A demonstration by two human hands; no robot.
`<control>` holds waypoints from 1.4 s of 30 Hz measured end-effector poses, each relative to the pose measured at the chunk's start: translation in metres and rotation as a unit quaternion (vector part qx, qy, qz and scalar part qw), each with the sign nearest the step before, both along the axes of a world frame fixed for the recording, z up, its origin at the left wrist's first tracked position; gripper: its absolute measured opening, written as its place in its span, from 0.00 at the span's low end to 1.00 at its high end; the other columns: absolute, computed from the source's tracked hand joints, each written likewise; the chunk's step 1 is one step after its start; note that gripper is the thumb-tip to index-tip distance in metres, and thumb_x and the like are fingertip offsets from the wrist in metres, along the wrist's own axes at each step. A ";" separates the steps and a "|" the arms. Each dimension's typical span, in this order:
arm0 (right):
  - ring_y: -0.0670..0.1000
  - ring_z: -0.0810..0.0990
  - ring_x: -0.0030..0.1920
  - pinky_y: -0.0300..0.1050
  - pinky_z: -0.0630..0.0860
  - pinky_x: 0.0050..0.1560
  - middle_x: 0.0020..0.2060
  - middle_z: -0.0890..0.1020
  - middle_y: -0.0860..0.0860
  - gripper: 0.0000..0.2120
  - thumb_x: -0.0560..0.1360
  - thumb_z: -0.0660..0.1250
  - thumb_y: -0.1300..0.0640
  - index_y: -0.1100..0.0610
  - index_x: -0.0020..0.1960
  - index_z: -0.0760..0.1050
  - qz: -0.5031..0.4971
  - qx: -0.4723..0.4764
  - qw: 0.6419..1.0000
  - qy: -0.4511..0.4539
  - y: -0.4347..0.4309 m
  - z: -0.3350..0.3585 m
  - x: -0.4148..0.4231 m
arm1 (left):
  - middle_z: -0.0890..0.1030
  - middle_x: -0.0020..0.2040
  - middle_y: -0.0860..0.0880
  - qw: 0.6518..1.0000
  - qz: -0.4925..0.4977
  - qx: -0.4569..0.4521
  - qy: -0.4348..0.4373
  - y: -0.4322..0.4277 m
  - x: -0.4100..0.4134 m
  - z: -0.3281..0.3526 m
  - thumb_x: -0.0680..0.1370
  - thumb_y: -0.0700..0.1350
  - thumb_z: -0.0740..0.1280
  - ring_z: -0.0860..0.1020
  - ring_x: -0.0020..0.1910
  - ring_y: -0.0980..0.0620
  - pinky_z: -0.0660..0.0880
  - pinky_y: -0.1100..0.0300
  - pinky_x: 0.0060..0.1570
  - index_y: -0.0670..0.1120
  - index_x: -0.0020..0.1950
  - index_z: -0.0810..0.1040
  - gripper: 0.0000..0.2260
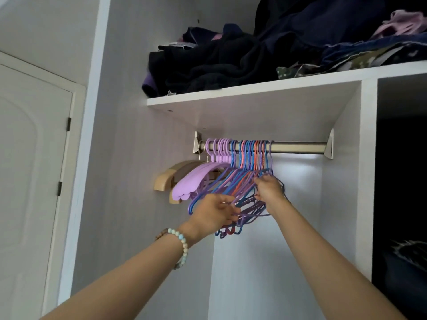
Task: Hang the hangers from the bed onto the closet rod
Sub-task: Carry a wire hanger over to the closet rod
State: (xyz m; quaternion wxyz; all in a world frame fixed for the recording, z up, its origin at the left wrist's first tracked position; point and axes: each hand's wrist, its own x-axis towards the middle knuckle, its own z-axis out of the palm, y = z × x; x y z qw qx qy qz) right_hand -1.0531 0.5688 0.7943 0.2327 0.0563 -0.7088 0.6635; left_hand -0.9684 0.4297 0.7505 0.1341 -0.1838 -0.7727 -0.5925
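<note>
Closet rod [298, 147] with colourful hangers [242, 158]

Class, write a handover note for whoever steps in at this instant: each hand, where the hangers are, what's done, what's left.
Left hand grips the lower bars of the thin coloured hangers; right hand pinches their upper wires.
Their hooks sit over the closet rod, bunched toward its left end beside the lilac hangers and tan hangers.
Done: this bunch is hung.
Left: let go. The bed is out of view, so whether more hangers wait there cannot be told.
</note>
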 end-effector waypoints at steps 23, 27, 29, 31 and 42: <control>0.46 0.52 0.75 0.38 0.51 0.72 0.75 0.55 0.49 0.29 0.77 0.63 0.47 0.52 0.75 0.58 0.085 0.184 0.942 0.269 -0.180 -0.113 0.147 | 0.67 0.71 0.59 0.933 0.295 -0.151 0.142 -0.195 0.153 -0.080 0.78 0.57 0.60 0.65 0.69 0.61 0.59 0.66 0.67 0.54 0.74 0.62 0.25; 0.41 0.47 0.75 0.39 0.50 0.71 0.76 0.50 0.43 0.30 0.77 0.61 0.45 0.46 0.75 0.54 0.211 0.201 0.925 0.243 -0.271 -0.137 0.199 | 0.61 0.74 0.57 0.883 0.413 -0.192 0.111 -0.286 0.231 -0.107 0.78 0.59 0.58 0.59 0.73 0.59 0.55 0.66 0.67 0.54 0.76 0.56 0.28; 0.40 0.48 0.75 0.41 0.50 0.71 0.76 0.50 0.41 0.30 0.77 0.61 0.45 0.44 0.75 0.53 0.273 0.207 0.911 0.229 -0.322 -0.154 0.228 | 0.60 0.75 0.55 0.854 0.465 -0.218 0.081 -0.334 0.277 -0.126 0.78 0.58 0.57 0.58 0.74 0.57 0.53 0.65 0.68 0.52 0.76 0.55 0.28; 0.41 0.48 0.75 0.42 0.51 0.72 0.76 0.50 0.42 0.31 0.76 0.61 0.45 0.45 0.75 0.53 0.328 0.220 0.893 0.218 -0.377 -0.176 0.260 | 0.60 0.76 0.53 0.826 0.512 -0.233 0.038 -0.383 0.327 -0.150 0.78 0.60 0.56 0.57 0.74 0.55 0.54 0.59 0.73 0.51 0.76 0.54 0.30; 0.46 0.47 0.76 0.48 0.49 0.75 0.77 0.49 0.47 0.34 0.76 0.63 0.44 0.49 0.76 0.51 0.544 0.363 0.747 0.122 -0.628 -0.338 0.481 | 0.52 0.78 0.51 0.639 0.673 -0.247 -0.279 -0.575 0.635 -0.332 0.77 0.64 0.51 0.50 0.77 0.50 0.47 0.50 0.75 0.49 0.77 0.48 0.33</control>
